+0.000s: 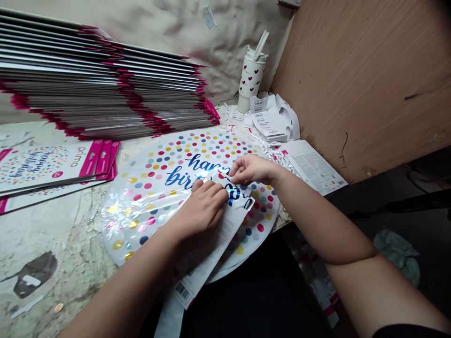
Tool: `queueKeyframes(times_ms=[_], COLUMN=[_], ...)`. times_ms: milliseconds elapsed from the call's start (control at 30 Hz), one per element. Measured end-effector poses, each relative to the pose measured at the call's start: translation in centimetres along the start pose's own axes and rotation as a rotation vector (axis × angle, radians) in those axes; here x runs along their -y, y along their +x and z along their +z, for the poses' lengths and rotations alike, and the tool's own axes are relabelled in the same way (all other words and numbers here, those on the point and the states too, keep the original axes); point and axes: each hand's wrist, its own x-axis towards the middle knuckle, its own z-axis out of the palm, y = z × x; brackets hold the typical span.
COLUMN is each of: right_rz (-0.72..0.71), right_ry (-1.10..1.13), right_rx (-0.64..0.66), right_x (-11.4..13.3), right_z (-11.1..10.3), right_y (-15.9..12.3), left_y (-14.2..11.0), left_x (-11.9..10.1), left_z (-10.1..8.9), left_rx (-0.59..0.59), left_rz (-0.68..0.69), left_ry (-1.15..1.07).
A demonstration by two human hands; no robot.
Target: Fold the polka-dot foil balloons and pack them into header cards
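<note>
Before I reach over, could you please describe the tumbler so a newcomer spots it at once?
Find the brown panel on the right, then the barcode labels beside it. The white tumbler stands just behind them, set apart by its dark red hearts.

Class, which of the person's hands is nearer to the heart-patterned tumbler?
Right. The right hand is in front of the tumbler; the left hand is farther back, to the left.

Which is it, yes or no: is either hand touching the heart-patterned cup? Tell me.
No, the heart-patterned cup stands apart, while the left hand and right hand are at the printed packet.
</note>
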Motion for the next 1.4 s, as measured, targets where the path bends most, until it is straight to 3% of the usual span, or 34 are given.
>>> queueKeyframes(times_ms=[67,167,200,233,300,333,367,433,500,567,600,700,767,867,967,1000,1100,1200,1400], right_rz=[0.019,0.014,-0.036,-0.122,-0.344,-0.433,-0.495,-0.534,-0.543,-0.56,-0.57,-0.589,-0.552,-0.447,-0.562,-0.647,-0.829,-0.857,-0.855], right_ry=[-0.061,-0.111,-0.099,-0.072,0.022,0.084,0.159,0.326,0.464,0.529,0.533,0.479,0.396,0.105,-0.348,-0.491,-0.786,-0.869,-0.925], right_rx=[0.023,0.271,0.277,0.195,-0.125,-0.248,-0.293,-0.173,-0.043,-0.044,-0.062,-0.122,-0.157,-0.342,-0.646,-0.651,-0.447,-0.402,-0.339], right_x=[0.3,0.4,0.4,0.4,0.2,0.1,-0.1,-0.4,-0.7,-0.7,-0.7,-0.4,-0.3,-0.1,-0.2,-0.3,-0.7,-0.9,-0.5], right_z=[0.8,1.5,1.5,1.5,1.6,1.9,2.4,3.8,5.3,6.2,6.3,5.7,4.9,4.0,5.0,5.8,8.4,9.8,9.5], right_y=[0.1,-0.5,-1.0,-1.5,-2.7,-3.2,-3.7,-4.5,-4.8,-5.0,-4.9,-4.4,-3.7,-2.6,-2.7,-2.9,-3.7,-3.9,-3.9], left_y=[0.0,-0.5,-0.7,-1.0,-1.5,-1.6,-1.8,-2.0,-2.3,-2.7,-3.0,-3.9,-4.4,-5.2,-6.1,-6.3,-6.8,-7.0,-7.3], left_x=[0.0,0.1,0.1,0.0,-0.4,-0.7,-1.1,-1.8,-2.3,-2.4,-2.3,-2.1,-2.2,-2.5,-2.8,-3.0,-3.6,-4.3,-4.8], left_z=[-0.3,-1.0,-1.4,-1.8,-2.9,-3.4,-4.0,-5.0,-5.8,-5.9,-5.8,-4.8,-4.0,-2.8,-1.8,-1.5,-0.8,-0.7,-1.0], left_rx=[0.005,0.007,0.001,-0.016,-0.082,-0.134,-0.193,-0.388,-0.674,-0.846,-0.814,-0.5,-0.472,-0.459,-0.369,-0.364,-0.359,-0.347,-0.267], left_rz=[-0.01,-0.02,-0.039,-0.073,-0.17,-0.216,-0.245,-0.284,-0.362,-0.455,-0.492,-0.582,-0.689,-0.832,-0.962,-0.989,-0.998,-0.989,-0.993], left_ry=[0.006,0.024,0.041,0.062,0.11,0.132,0.152,0.201,0.201,-0.059,-0.307,-1.058,-1.26,-1.343,-1.417,-1.435,-1.454,-1.373,-1.201])
